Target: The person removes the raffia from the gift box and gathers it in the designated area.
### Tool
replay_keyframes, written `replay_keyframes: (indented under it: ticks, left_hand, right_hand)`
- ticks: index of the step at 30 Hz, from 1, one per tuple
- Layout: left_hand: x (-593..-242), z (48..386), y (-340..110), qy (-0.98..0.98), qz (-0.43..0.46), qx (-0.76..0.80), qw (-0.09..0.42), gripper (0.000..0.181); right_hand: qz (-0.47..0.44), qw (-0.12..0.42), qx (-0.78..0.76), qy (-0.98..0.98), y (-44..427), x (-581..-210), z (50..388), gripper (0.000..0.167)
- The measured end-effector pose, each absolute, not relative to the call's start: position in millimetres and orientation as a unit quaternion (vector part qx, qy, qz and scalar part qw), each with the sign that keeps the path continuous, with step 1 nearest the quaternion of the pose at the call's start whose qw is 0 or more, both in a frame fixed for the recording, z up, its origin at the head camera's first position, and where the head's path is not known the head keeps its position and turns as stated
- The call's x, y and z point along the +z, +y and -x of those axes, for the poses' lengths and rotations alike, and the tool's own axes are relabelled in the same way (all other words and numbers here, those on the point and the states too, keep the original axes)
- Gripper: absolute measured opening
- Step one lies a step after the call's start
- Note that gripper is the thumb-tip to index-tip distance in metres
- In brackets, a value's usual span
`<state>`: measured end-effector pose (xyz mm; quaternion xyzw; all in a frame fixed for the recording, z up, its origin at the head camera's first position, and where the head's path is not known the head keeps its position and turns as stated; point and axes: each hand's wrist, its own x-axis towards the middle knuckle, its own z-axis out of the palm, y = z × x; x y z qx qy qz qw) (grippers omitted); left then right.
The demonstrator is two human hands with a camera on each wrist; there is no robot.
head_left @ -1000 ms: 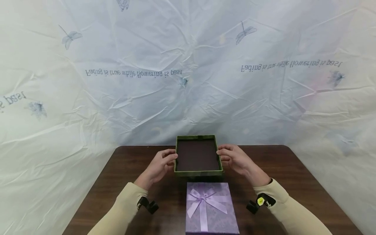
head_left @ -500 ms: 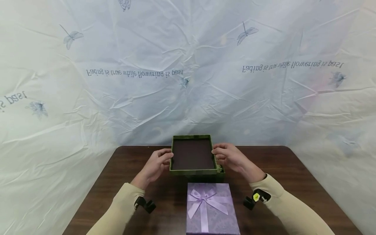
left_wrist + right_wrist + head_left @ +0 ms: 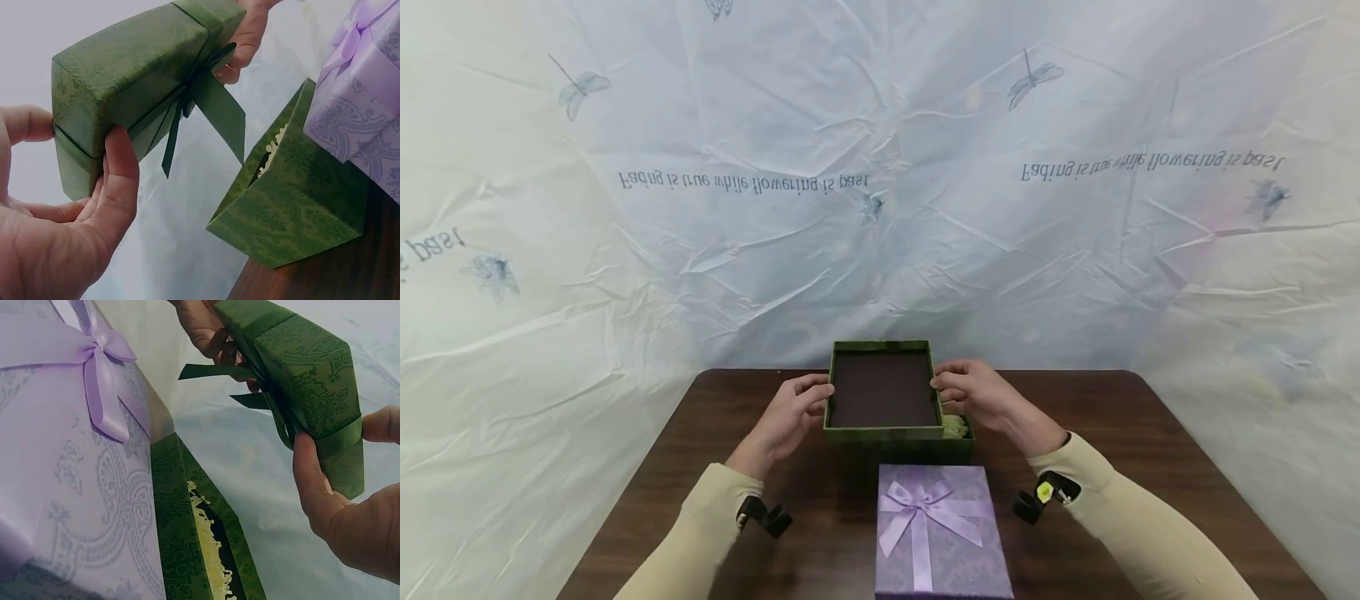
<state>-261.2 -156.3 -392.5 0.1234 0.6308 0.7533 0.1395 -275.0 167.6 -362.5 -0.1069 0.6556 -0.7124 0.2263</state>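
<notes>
My left hand [image 3: 781, 418] and right hand [image 3: 988, 398] grip opposite sides of a green gift box lid [image 3: 886, 387], held up with its dark inside facing me. In the left wrist view, the lid's patterned outside [image 3: 119, 69] carries a dark green ribbon bow [image 3: 215, 112]; thumb and fingers pinch one edge. My right hand's fingers [image 3: 309, 465] likewise pinch the other edge in the right wrist view. Below the lid, apart from it, stands the green box base [image 3: 300, 206]. Pale yellow shredded filler [image 3: 211, 550] shows inside the base, which the lid partly hides in the head view.
A lilac patterned gift box [image 3: 951, 542] with a satin bow [image 3: 921, 500] sits nearest me, in front of the green base. The brown wooden table [image 3: 685, 467] ends at a pale printed curtain [image 3: 880, 275] behind and at the sides.
Both hands have carried the lid leftward. The right end of the green base and some filler have come into view beneath it. The lilac box stays put.
</notes>
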Motion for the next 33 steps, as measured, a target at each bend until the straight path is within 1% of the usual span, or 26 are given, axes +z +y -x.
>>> replay_keyframes:
  ticks: [9,11,12,16,17,19,21,23,33]
  left_hand:
    - [-393.3,263.6,-164.3,0.639,-0.106,0.75,0.133,0.057]
    - [-393.4,264.0,-165.7,0.639,-0.102,0.752,0.129,0.057]
    - [-393.4,264.3,-166.5,0.638,-0.1,0.752,0.128,0.057]
    - [-393.7,265.5,-169.8,0.64,-0.091,0.753,0.124,0.057]
    - [-393.8,266.0,-170.7,0.64,-0.09,0.753,0.124,0.057]
    - [-394.1,266.8,-172.7,0.641,-0.088,0.753,0.121,0.057]
    - [-394.6,267.1,-174.7,0.642,-0.083,0.753,0.117,0.057]
    - [-394.8,266.9,-176.9,0.644,-0.081,0.751,0.116,0.058]
    - [-397.9,265.3,-188.1,0.65,-0.075,0.747,0.117,0.06]
  right_hand:
    - [0.113,0.236,-0.7,0.665,157.3,-359.1,282.0,0.06]
    - [0.118,0.238,-0.699,0.664,154.6,-358.6,283.6,0.058]
    - [0.118,0.238,-0.699,0.664,153.2,-358.5,284.4,0.054]
    - [0.121,0.235,-0.695,0.668,146.9,-359.0,289.2,0.022]
    - [0.121,0.234,-0.694,0.67,145.7,-359.0,290.1,0.022]
    - [0.118,0.235,-0.692,0.673,143.4,-358.9,292.1,0.025]
    - [0.115,0.235,-0.688,0.677,141.6,-359.0,293.6,0.041]
    - [0.114,0.235,-0.684,0.682,140.1,-359.6,295.0,0.053]
    - [0.116,0.246,-0.673,0.688,130.4,-364.1,300.3,0.052]
